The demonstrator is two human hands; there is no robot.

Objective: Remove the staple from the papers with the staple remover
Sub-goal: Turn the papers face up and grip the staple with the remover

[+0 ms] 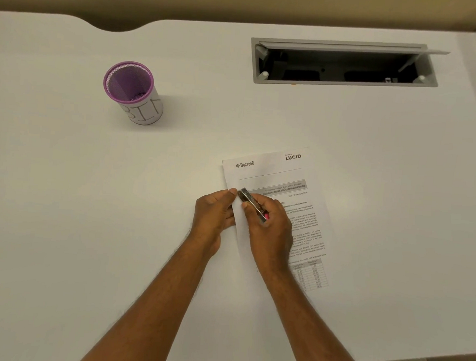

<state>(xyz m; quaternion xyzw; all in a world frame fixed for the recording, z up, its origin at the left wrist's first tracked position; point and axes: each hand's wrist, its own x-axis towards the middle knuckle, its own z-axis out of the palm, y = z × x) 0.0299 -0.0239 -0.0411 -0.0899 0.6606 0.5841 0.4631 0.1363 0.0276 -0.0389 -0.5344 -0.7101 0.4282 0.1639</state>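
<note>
Right hand [267, 224] grips the staple remover [253, 203] at the papers' [276, 183] left edge; left hand [215, 212] pinches that edge flat. Staple prob. under the tool's tip, too small to see. Best approach: keep papers pinned, lever gently.

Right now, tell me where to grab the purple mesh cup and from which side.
Grip the purple mesh cup around its labelled lower wall, coming from the right, the side facing the papers. It stands upright with open desk around it, and its round wall suits a wrapping hand.
</note>
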